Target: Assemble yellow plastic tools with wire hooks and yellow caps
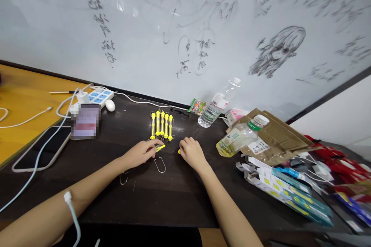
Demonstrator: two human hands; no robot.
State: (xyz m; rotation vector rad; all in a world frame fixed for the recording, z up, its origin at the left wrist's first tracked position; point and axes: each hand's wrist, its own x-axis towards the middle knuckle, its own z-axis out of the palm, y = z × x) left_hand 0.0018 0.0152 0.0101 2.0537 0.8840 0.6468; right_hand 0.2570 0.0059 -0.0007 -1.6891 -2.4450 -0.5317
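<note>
Near the middle of the dark table my left hand (140, 153) has its fingers closed on a thin yellow piece (160, 148). To its right, my right hand (191, 152) is curled low over the table, with a small yellow part (179, 151) showing at its fingertips. Beyond both hands several yellow spring-scale-like tubes (162, 125) lie side by side in a row. A bent wire hook (160, 165) rests between the hands, and another wire hook (124, 179) lies by my left wrist.
At the left are a phone (43, 148), a power strip (98, 95) and cables. A water bottle (214, 108), a tea bottle (239, 138), brown cardboard (272, 135) and torn boxes (284, 189) crowd the right. A whiteboard (130, 38) stands behind.
</note>
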